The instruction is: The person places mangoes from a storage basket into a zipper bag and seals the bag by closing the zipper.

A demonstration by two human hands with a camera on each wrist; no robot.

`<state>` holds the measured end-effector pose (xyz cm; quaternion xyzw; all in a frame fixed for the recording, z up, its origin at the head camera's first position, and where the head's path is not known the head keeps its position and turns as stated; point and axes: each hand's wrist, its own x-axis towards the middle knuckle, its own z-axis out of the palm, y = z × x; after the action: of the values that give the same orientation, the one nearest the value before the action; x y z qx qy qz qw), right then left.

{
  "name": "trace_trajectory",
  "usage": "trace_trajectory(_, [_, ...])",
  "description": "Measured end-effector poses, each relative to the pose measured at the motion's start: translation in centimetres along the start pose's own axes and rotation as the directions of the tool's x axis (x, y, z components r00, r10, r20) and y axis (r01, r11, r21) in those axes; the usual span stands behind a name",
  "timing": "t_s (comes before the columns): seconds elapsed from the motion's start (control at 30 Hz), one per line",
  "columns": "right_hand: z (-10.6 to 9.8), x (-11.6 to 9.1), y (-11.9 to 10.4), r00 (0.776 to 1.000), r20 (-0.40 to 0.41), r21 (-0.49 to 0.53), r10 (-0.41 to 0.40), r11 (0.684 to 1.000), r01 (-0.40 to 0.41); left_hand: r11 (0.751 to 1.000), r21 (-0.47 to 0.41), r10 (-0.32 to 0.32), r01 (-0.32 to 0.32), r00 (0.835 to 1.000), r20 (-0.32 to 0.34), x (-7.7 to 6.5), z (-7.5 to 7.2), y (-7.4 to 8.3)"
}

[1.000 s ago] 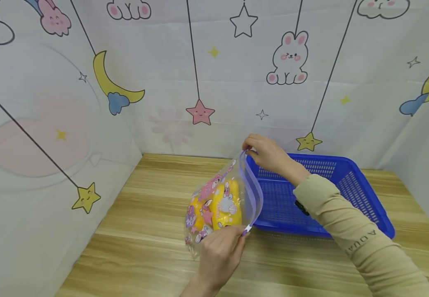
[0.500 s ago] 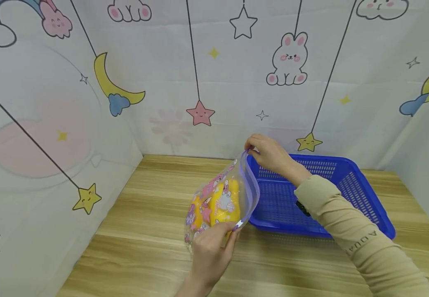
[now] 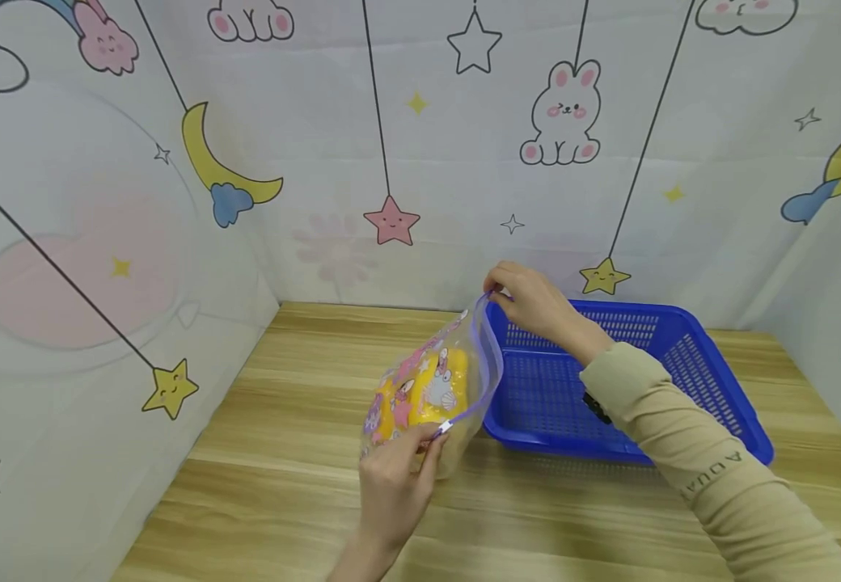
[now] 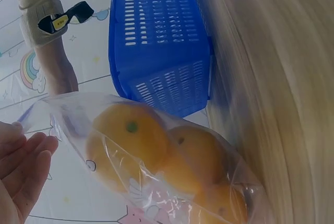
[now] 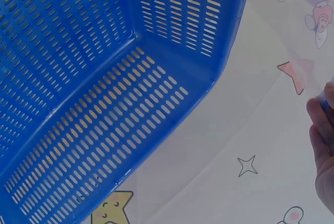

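Observation:
A clear slider zip bag point(image 3: 475, 380) with cartoon prints and a purple zip edge holds several oranges point(image 4: 130, 135), seen through the plastic in the left wrist view. My left hand point(image 3: 395, 485) pinches the near end of the zip by the white slider point(image 3: 445, 426). The far corner of the bag's mouth is pinched between the thumb and fingers of my right hand point(image 3: 533, 303). Between the two hands the mouth gapes toward the right. The bag's lower part rests close to the table, partly hidden behind my left hand.
A blue perforated plastic basket point(image 3: 559, 443) stands on the wooden table point(image 3: 282, 485), just right of the bag. My right forearm crosses over it. White curtains point(image 3: 333, 162) with cartoon prints enclose the back and sides.
My left hand has shifted left and slightly away from me, carrying the slider end of the zip with it. The right hand has edged slightly to the right, still gripping the bag's corner.

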<state>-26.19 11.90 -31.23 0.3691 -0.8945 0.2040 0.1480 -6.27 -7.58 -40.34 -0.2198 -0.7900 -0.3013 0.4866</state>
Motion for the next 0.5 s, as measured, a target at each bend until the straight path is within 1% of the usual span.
trace_trajectory(0.1, [-0.1, -0.1, 0.1, 1.000, -0.008, -0.001, -0.004, 1.000, 0.004, 0.999, 0.043, 0.008, -0.008, 1.000, 0.005, 0.0, -0.2, -0.5])
trace_trajectory(0.2, [-0.1, -0.3, 0.3, 1.000, -0.009, 0.001, -0.002, 1.000, 0.002, 0.998, 0.062, -0.008, 0.006, 1.000, 0.024, 0.0, -0.5, -1.1])
trace_trajectory(0.3, [-0.1, -0.6, 0.4, 1.000, -0.010, 0.009, 0.005, 1.000, -0.005, 0.997, 0.067, -0.037, 0.034, 0.998, 0.044, 0.1, -0.9, -1.6])
trace_trajectory(0.5, [-0.2, -1.0, 0.6, 1.000, -0.013, 0.022, 0.016, 1.000, -0.016, 0.997, 0.064, -0.046, 0.044, 0.998, 0.033, 0.4, -1.5, -2.5])
